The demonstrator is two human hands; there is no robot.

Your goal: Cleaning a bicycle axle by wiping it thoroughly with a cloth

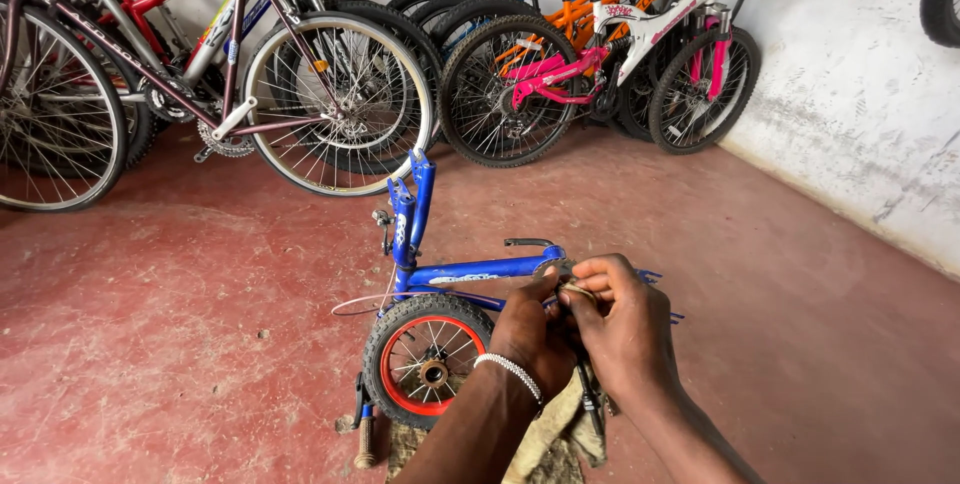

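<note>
1. The left hand (530, 332), a beaded bracelet (512, 372) at its wrist, met the right over the blue frame (480, 269) of a small upturned bike; its fingers were curled on a small round part (576, 290), though the grip was partly hidden.
2. That part sat between both hands' fingertips, just above the frame; its long axis could not be told.
3. The right hand (625, 329) closed its fingers over the part from above and looked equally near.
4. A rag (548, 439) hung below the hands beside the red-rimmed wheel (428, 356).
5. Beyond, the red floor (180, 334) ran to parked bikes (560, 54) along a white wall (860, 94).
</note>
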